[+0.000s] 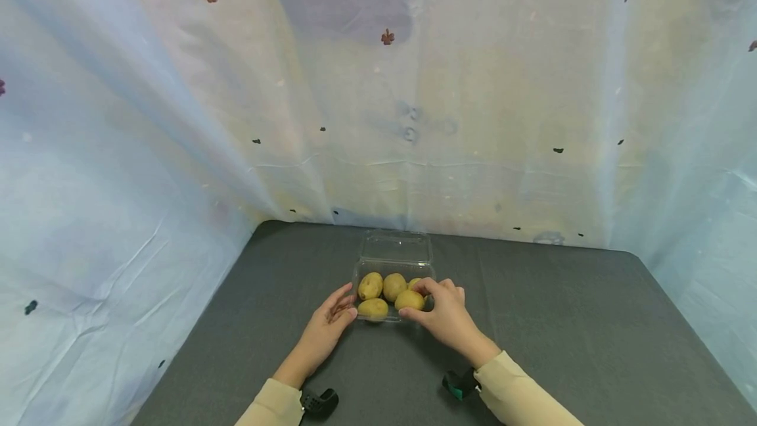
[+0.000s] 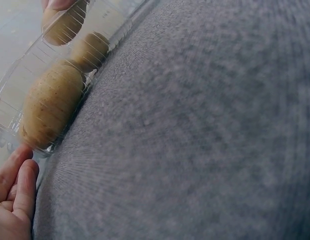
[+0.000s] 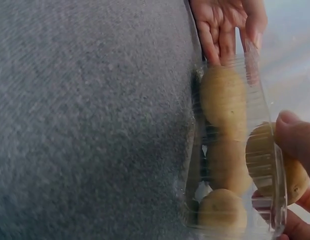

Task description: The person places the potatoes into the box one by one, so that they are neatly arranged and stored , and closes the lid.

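Observation:
A clear plastic clamshell box (image 1: 393,260) stands on the table with its lid raised at the back. Several yellow potatoes lie in it, one potato (image 1: 373,309) at the front left and another potato (image 1: 370,286) behind that. My right hand (image 1: 446,314) pinches a potato (image 1: 410,300) between thumb and fingers over the right part of the box. In the right wrist view this held potato (image 3: 290,175) is at rim height, partly behind the clear wall. My left hand (image 1: 325,327) rests its fingertips against the box's left end, fingers relaxed.
A dark grey cloth-covered table (image 1: 562,334) spreads around the box. Pale plastic curtains (image 1: 473,84) with leaf prints hang behind and at both sides. Black straps (image 1: 319,403) sit on both wrists, below light sleeves.

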